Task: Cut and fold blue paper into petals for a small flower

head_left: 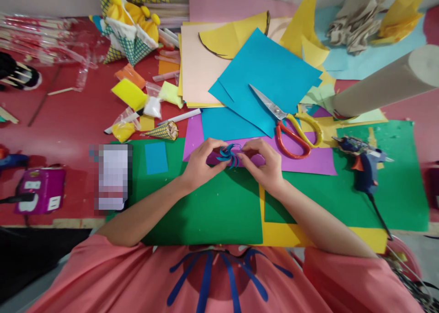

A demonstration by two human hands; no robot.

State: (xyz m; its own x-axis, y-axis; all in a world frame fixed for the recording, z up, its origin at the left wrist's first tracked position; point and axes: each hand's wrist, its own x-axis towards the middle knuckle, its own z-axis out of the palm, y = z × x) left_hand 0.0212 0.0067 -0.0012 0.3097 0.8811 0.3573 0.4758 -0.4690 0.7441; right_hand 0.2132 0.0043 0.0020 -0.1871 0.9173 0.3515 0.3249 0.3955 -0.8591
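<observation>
Between my two hands is a small blue paper piece [225, 154] with curled, cut strips. My left hand [205, 163] pinches it from the left, thumb and forefinger closed on its edge. From the right, my right hand [261, 160] grips the strips between thumb and fingertips. Both hands are above the green sheet [206, 212] and the purple sheet [308, 160]. Just beyond my right hand lie scissors [279, 114] with one red and one yellow handle, resting on blue sheets [264, 75]. A small blue paper square [156, 158] lies left of my left hand.
A hot glue gun [368, 167] lies at the right, its cord running off the front edge. A large cardboard tube [384, 82] stands behind it. At left are a phone-like blurred item [113, 178], a purple box [41, 190], a small patterned cone [164, 131] and clay packets [128, 93].
</observation>
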